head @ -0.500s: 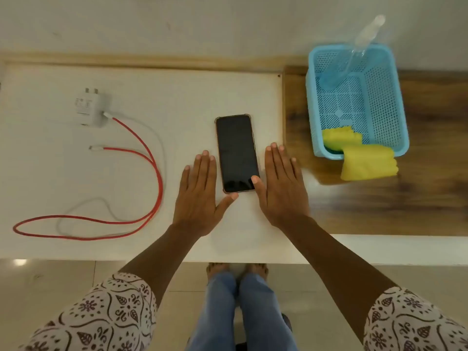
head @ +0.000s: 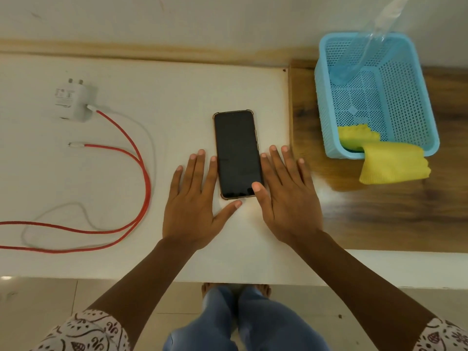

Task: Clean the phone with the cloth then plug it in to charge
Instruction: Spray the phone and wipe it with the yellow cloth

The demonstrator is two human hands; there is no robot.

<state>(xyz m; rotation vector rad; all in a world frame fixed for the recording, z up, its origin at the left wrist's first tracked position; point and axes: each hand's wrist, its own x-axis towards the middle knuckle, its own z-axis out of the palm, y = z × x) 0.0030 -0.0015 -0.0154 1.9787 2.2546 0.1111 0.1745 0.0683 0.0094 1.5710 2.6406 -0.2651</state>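
Observation:
A black phone (head: 236, 153) in a clear case lies screen up on the white table (head: 152, 102). My left hand (head: 195, 201) rests flat and open just left of it, its thumb below the phone's bottom edge. My right hand (head: 286, 196) lies flat and open on the right, thumb tip on the phone's lower right corner. A yellow cloth (head: 390, 165) hangs over the front rim of a blue basket (head: 324, 107). A white charger plug (head: 72, 101) with a red cable (head: 141, 178) lies at the left, its free connector (head: 74, 145) pointing left.
A clear spray bottle (head: 367, 46) leans in the basket's far corner. The basket stands on a dark wooden surface (head: 379, 214) right of the white table. A thin white cable (head: 83, 211) loops beside the red one. My legs and the tiled floor show below the table edge.

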